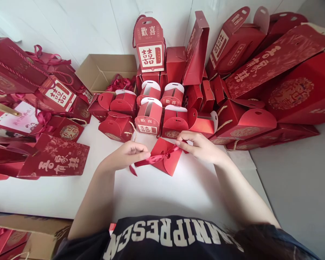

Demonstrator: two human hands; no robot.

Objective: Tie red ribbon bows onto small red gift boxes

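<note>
A small red box (170,167) with a curved flap sits on the white table, turned at an angle, in the middle of the view. A dark red ribbon (157,158) crosses its top and is knotted at the centre. To the left of the box, my left hand (128,154) pinches one side of the ribbon between thumb and fingers, and a loose tail hangs below. At the box's right upper side, my right hand (197,146) pinches the ribbon's other side. The ribbon is stretched between both hands.
Several small red boxes (148,115) stand just behind the hands. Larger red gift boxes are stacked at the right (289,86) and left (59,155). An open cardboard box (93,72) holding ribbons is at the back. Another carton (40,231) is at the lower left.
</note>
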